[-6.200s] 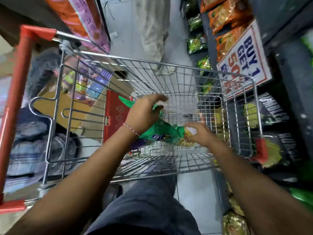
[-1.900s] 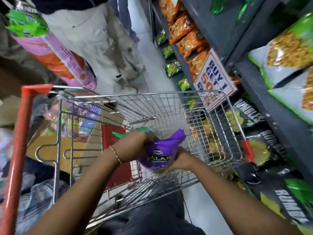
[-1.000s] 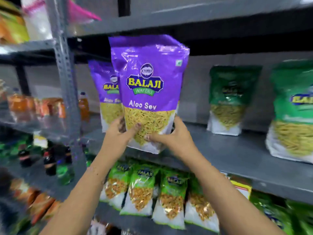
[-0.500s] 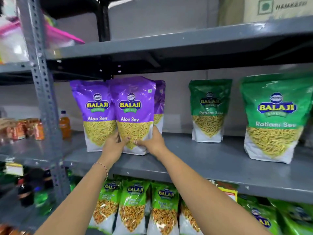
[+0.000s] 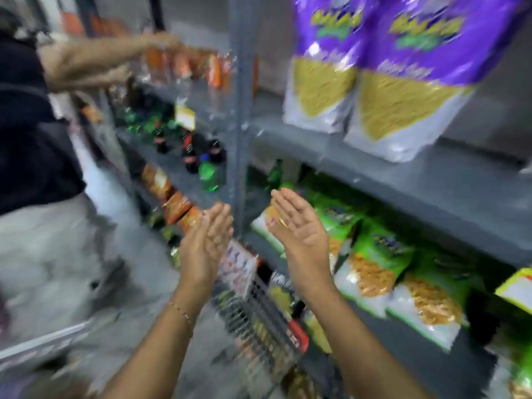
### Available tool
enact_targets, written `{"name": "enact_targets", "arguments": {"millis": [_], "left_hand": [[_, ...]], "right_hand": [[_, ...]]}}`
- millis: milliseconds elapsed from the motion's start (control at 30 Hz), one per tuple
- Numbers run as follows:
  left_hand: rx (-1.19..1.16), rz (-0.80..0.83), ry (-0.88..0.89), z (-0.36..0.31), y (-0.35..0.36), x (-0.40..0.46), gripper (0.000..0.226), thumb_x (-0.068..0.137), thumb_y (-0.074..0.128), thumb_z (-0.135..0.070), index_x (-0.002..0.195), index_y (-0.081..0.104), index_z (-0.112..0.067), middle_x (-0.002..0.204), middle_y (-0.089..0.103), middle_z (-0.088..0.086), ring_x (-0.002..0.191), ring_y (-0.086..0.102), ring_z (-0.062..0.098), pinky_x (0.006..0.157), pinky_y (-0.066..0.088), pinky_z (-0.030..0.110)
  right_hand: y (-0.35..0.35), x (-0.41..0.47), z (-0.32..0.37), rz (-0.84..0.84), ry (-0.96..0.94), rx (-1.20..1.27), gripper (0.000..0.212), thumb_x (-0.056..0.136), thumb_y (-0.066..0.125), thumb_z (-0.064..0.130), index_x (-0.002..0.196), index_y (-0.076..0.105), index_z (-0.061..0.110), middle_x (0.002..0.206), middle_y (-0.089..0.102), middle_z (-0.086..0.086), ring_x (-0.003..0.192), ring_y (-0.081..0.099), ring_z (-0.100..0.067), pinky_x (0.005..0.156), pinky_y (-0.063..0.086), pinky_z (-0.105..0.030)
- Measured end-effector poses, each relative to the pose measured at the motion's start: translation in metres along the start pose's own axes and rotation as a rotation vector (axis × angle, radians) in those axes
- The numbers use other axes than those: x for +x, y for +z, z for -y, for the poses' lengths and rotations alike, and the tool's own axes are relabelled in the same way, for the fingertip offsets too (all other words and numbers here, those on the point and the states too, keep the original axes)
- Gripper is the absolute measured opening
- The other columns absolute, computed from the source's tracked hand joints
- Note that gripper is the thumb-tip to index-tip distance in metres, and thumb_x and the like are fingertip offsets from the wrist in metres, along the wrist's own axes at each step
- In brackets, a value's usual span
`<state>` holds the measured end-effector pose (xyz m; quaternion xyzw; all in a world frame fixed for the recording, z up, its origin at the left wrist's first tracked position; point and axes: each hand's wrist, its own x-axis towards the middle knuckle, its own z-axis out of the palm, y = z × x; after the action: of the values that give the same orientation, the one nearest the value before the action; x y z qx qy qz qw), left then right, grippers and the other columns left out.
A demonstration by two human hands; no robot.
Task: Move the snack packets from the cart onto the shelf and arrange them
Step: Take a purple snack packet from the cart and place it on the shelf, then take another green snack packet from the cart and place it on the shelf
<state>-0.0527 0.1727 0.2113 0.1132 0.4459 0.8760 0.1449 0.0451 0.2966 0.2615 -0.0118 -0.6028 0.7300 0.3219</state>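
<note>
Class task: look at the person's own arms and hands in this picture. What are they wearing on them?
Both forearms are bare, with no sleeves in view. The left wrist carries a thin beaded thread bracelet. The left hand and right hand show no gloves; rings cannot be made out.

Two purple snack packets (image 5: 322, 67) (image 5: 414, 82) on shelf (image 5: 431, 180); two empty hands (image 5: 208, 240) (image 5: 299, 226); roughly four green packets (image 5: 380, 263) below (blurred).
</note>
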Motion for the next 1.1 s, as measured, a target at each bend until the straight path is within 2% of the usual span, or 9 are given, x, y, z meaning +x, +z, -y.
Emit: {"name": "enact_targets", "arguments": {"millis": [233, 367, 467, 567, 633, 767, 933, 1033, 1100], "left_hand": [[0.049, -0.598, -0.378, 0.076, -0.189, -0.091, 0.032, 0.1, 0.04, -0.029, 0.12, 0.061, -0.015, 0.127, 0.059, 0.006, 0.111, 0.056, 0.021, 0.097, 0.041, 0.033], [0.627, -0.736, -0.317, 0.099, -0.261, -0.139, 0.015, 0.093, 0.057, -0.017, 0.093, 0.07, -0.023, 0.094, 0.073, -0.012, 0.095, 0.064, 0.013, 0.093, 0.048, 0.031], [1.097, -0.779, -0.36, 0.116, -0.305, -0.16, 0.033, 0.087, 0.06, -0.017, 0.12, 0.063, -0.014, 0.124, 0.067, 0.009, 0.121, 0.058, 0.029, 0.108, 0.034, 0.03], [1.432, -0.567, -0.611, 0.12, -0.334, -0.167, 0.054, 0.08, 0.06, -0.019, 0.133, 0.052, -0.029, 0.158, 0.032, -0.001, 0.149, 0.017, 0.033, 0.115, -0.001, 0.064], [1.422, -0.436, -0.65, 0.119, -0.347, -0.163, 0.057, 0.078, 0.058, -0.009, 0.131, 0.054, -0.03, 0.16, 0.028, -0.004, 0.151, 0.009, 0.033, 0.116, -0.007, 0.064], [1.327, -0.421, -0.519, 0.108, -0.356, -0.15, 0.052, 0.072, 0.052, 0.009, 0.113, 0.069, -0.016, 0.146, 0.052, 0.003, 0.141, 0.04, 0.025, 0.116, 0.033, 0.041], [1.407, -0.508, -0.217, 0.101, -0.354, -0.142, 0.056, 0.071, 0.059, 0.001, 0.125, 0.06, -0.015, 0.152, 0.04, 0.015, 0.142, 0.037, 0.033, 0.114, 0.035, 0.05], [1.066, -0.604, -0.169, 0.096, -0.331, -0.136, 0.103, 0.063, 0.087, -0.018, 0.148, 0.03, -0.011, 0.161, 0.017, 0.017, 0.148, 0.021, 0.02, 0.121, 0.022, 0.024], [0.764, -0.546, -0.244, 0.093, -0.309, -0.131, 0.131, 0.05, 0.092, -0.027, 0.153, 0.012, -0.016, 0.161, 0.018, 0.018, 0.141, 0.034, 0.018, 0.116, 0.033, 0.028]], "right_hand": [[0.051, -0.103, -0.204, 0.209, 0.644, -0.054, 0.05, 0.083, 0.055, -0.02, 0.123, 0.05, 0.009, 0.133, 0.056, -0.012, 0.131, 0.05, -0.027, 0.087, 0.052, -0.012], [0.062, -0.155, -0.284, 0.342, 0.924, -0.187, 0.058, 0.084, 0.056, -0.02, 0.137, 0.042, -0.001, 0.149, 0.042, -0.017, 0.14, 0.039, -0.029, 0.075, 0.055, -0.016], [0.065, -0.19, -0.33, 0.604, 1.003, -0.432, 0.068, 0.083, 0.06, -0.017, 0.144, 0.038, 0.005, 0.153, 0.037, -0.011, 0.142, 0.036, -0.027, 0.081, 0.053, -0.031], [0.067, -0.212, -0.356, 0.799, 0.942, -0.635, 0.072, 0.079, 0.069, -0.008, 0.142, 0.042, 0.014, 0.148, 0.045, -0.011, 0.134, 0.046, -0.028, 0.095, 0.049, -0.036], [0.071, -0.219, -0.366, 0.856, 0.863, -0.684, 0.07, 0.077, 0.074, 0.0, 0.14, 0.047, 0.017, 0.144, 0.05, -0.012, 0.131, 0.049, -0.027, 0.102, 0.046, -0.034], [0.082, -0.213, -0.38, 0.916, 0.73, -0.725, 0.043, 0.089, 0.061, -0.001, 0.131, 0.058, 0.007, 0.144, 0.052, -0.014, 0.13, 0.051, -0.028, 0.11, 0.038, -0.031], [0.092, -0.175, -0.369, 0.727, 0.764, -0.728, 0.026, 0.096, 0.056, 0.015, 0.115, 0.067, 0.002, 0.106, 0.072, -0.021, 0.067, 0.059, -0.013, 0.06, 0.05, -0.025], [0.081, -0.143, -0.342, 0.618, 0.774, -0.651, 0.023, 0.094, 0.058, 0.023, 0.096, 0.07, 0.003, 0.088, 0.073, -0.018, 0.075, 0.066, -0.028, 0.069, 0.056, -0.043], [0.067, -0.121, -0.313, 0.554, 0.747, -0.593, 0.023, 0.094, 0.059, 0.026, 0.088, 0.068, 0.005, 0.085, 0.072, -0.017, 0.076, 0.066, -0.028, 0.071, 0.054, -0.046]]}}
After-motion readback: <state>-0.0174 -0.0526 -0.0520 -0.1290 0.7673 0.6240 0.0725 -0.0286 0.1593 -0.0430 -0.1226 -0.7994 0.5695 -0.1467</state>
